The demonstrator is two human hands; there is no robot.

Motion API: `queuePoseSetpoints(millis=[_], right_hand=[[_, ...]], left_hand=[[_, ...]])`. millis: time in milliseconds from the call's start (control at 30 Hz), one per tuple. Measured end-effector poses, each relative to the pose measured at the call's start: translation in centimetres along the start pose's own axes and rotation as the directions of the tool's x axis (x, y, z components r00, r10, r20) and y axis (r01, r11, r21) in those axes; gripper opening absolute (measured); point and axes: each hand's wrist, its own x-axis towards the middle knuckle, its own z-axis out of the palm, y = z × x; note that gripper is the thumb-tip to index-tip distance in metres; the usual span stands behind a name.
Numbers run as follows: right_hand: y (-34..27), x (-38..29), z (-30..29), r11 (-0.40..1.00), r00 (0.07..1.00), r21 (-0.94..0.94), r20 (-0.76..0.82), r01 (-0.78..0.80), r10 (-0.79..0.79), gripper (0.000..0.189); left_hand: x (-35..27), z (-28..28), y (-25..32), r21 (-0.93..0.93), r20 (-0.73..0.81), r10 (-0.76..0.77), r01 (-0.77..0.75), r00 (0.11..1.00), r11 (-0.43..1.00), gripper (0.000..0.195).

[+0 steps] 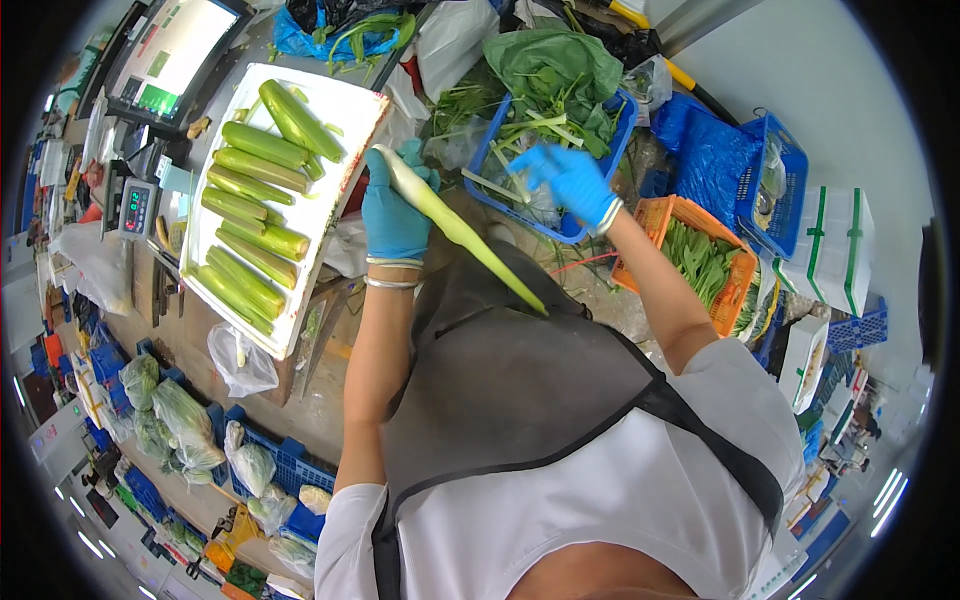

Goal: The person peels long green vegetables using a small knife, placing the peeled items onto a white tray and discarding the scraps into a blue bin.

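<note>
My left hand (397,214), in a blue glove, grips a long pale-green stem vegetable (457,225) near its thick whitish end. Its thin green tip slants down towards my dark apron. To the right, my right hand (566,180), also gloved in blue, is spread and blurred over a blue plastic crate (487,157) of leaves and trimmed stalks; I see nothing held in it. Left of my left hand, a white foam tray (296,97) holds several cut green stem pieces (259,171) laid side by side, with small scraps among them.
A digital scale display (138,208) and a monitor (172,60) stand beyond the tray. An orange crate (637,217) of leafy greens sits near my right forearm. A blue bag with leaves (300,34) lies at the top. Bagged vegetables (180,420) stand at lower left.
</note>
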Motion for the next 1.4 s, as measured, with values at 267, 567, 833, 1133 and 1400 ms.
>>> queuePoseSetpoints(millis=[267,567,833,1133,1400], right_hand=[[-1.0,-1.5,6.2,0.998,0.966,0.013,0.247,0.069,-0.07,0.019],[8.6,4.3,0.3,0.907,0.901,-0.381,-0.433,-0.178,-0.005,0.021],[2.3,2.9,0.4,0.984,0.996,-0.157,-0.03,0.079,-0.085,0.05],[-2.0,-0.1,6.4,0.998,0.996,0.014,-0.064,0.056,-0.055,0.017],[-4.8,-0.8,-2.9,0.983,0.98,-0.163,0.194,0.079,-0.046,0.028]], left_hand=[[0.1,2.6,-0.9,0.166,0.006,0.113,-0.112,0.994,0.98,0.051],[-1.5,2.4,0.2,0.189,-0.027,-0.051,0.055,0.998,0.98,0.051],[-0.2,2.2,-1.0,0.092,0.085,0.155,-0.162,0.984,0.982,0.036],[-0.9,4.9,-2.7,0.445,0.153,0.454,-0.471,0.878,0.762,0.031],[3.3,-3.4,1.3,-0.015,0.167,0.173,-0.173,0.971,0.985,0.037]])
